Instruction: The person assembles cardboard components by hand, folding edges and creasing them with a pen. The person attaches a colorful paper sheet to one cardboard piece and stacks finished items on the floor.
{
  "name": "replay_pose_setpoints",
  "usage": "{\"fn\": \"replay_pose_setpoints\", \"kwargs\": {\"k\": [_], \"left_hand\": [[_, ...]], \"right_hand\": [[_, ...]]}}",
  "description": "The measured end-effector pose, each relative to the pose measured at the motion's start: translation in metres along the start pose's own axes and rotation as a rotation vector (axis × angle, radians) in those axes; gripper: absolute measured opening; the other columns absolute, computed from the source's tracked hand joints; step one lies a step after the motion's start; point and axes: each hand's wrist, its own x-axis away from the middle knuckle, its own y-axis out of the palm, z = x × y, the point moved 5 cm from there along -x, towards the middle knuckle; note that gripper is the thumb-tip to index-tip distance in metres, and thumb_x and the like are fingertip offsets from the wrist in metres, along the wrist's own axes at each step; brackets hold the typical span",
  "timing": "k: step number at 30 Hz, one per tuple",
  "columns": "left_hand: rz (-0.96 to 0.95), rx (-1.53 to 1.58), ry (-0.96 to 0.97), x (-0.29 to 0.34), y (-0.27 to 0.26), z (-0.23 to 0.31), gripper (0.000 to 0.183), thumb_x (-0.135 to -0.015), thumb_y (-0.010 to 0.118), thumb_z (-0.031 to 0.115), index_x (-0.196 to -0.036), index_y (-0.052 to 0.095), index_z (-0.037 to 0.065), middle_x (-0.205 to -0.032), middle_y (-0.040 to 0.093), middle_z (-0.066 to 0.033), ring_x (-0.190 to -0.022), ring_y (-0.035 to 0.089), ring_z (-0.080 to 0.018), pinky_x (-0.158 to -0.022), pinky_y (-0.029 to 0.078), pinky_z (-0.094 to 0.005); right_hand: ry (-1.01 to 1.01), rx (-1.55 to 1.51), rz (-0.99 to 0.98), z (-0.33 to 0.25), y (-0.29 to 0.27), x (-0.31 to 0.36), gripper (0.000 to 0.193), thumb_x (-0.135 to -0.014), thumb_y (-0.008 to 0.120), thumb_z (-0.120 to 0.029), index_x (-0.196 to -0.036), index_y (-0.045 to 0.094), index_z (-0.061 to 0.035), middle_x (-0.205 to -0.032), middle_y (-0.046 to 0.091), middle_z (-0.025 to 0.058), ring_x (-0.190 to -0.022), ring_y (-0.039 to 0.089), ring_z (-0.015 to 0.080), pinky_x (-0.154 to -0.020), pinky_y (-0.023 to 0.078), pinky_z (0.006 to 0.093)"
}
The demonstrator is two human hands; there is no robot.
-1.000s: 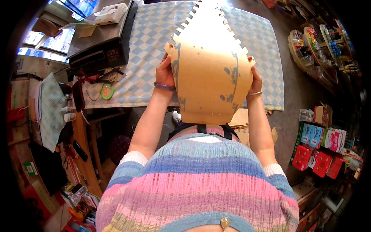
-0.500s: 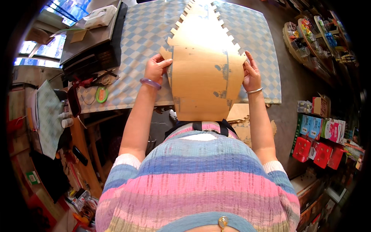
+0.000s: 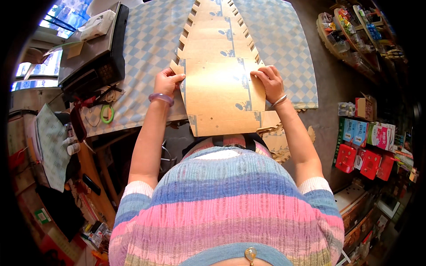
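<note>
A long tan cardboard sheet (image 3: 213,95) with notched side edges and dark printed patches lies in front of me. Its far part stretches over the checkered tablecloth, and its near end reaches my waist. At the left edge my left hand (image 3: 168,82), with a purple bangle (image 3: 161,98) at the wrist, pinches the board between thumb and fingers. On the opposite side my right hand (image 3: 270,81) is closed at the right edge, its fingers bent over the board. A silver bracelet (image 3: 278,100) circles that wrist. The undersides of both grips are hidden.
The table (image 3: 284,48) wears a blue-and-white checkered cloth. At its left stand a dark boxy appliance (image 3: 95,53) and a green ring-shaped item (image 3: 107,114). More cut cardboard (image 3: 280,144) lies below the table edge. Shelves of packages (image 3: 368,40) and red boxes (image 3: 368,163) line the right.
My right hand has shifted left and its fingers have curled over the board's edge. The cardboard's far part now shows its patches more plainly, and the view has shifted slightly.
</note>
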Motion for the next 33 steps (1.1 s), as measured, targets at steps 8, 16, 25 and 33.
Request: {"fn": "replay_pose_setpoints", "kwargs": {"k": [8, 16, 25, 33], "left_hand": [[0.164, -0.641, 0.186, 0.023, -0.01, 0.026, 0.019, -0.081, 0.066, 0.002, -0.099, 0.063, 0.002, -0.083, 0.067, -0.0064, -0.067, 0.063, -0.0148, -0.061, 0.049, -0.0302], [-0.182, -1.225, 1.136, 0.062, 0.035, 0.047, 0.037, -0.071, 0.06, -0.005, -0.104, 0.063, 0.01, -0.102, 0.064, -0.0066, -0.098, 0.057, -0.0282, -0.089, 0.044, -0.0374], [-0.177, -1.147, 1.127, 0.052, 0.04, 0.05, 0.02, -0.075, 0.066, 0.006, -0.095, 0.065, 0.008, -0.087, 0.066, -0.0076, -0.086, 0.062, -0.0271, -0.078, 0.05, -0.0346], [-0.115, -1.043, 0.887, 0.04, 0.037, 0.051, 0.033, -0.076, 0.061, 0.001, -0.108, 0.057, 0.006, -0.082, 0.066, -0.0095, -0.076, 0.066, -0.0258, -0.068, 0.052, -0.0321]], "right_hand": [[-0.017, -0.03, -0.077, -0.003, 0.004, -0.002, 0.013, -0.074, 0.064, -0.009, -0.086, 0.063, -0.0142, -0.084, 0.057, 0.0007, -0.08, 0.058, 0.02, -0.072, 0.049, 0.0315], [0.055, -0.028, -0.085, -0.003, 0.004, -0.002, 0.01, -0.076, 0.066, -0.011, -0.086, 0.065, -0.0141, -0.084, 0.058, 0.001, -0.082, 0.058, 0.0204, -0.071, 0.05, 0.0317], [0.104, -0.103, -0.074, -0.002, 0.005, 0.003, 0.009, -0.076, 0.066, -0.01, -0.084, 0.068, -0.0121, -0.082, 0.058, 0.003, -0.081, 0.057, 0.022, -0.072, 0.05, 0.0321], [0.245, -0.238, -0.153, 0.021, 0.018, 0.005, 0.014, -0.066, 0.071, -0.016, -0.08, 0.072, -0.0134, -0.078, 0.059, 0.0043, -0.079, 0.057, 0.0232, -0.073, 0.048, 0.0316]]}}
